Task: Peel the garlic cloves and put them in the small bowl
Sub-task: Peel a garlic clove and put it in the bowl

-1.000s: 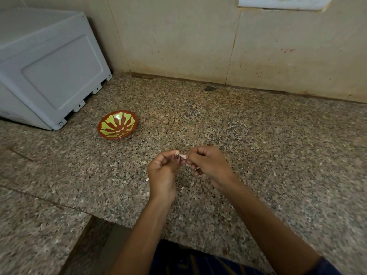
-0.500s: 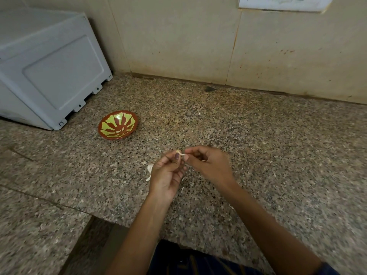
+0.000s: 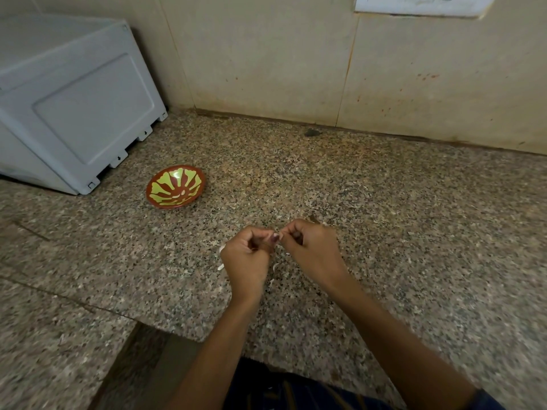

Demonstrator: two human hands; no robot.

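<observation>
Speckled granite worktop (image 3: 384, 217) runs to a beige tiled wall (image 3: 266, 54). Near the middle of the worktop, the left hand (image 3: 247, 258) and right hand (image 3: 313, 250) meet fingertip to fingertip, both curled and pinching one garlic clove (image 3: 276, 235); the clove is mostly hidden, apparently a small pale piece. Thin white peel scraps (image 3: 272, 269) lie just below the hands. The small bowl (image 3: 175, 186) sits up-left of the hands, well apart, beside a grey appliance (image 3: 74, 108).
</observation>
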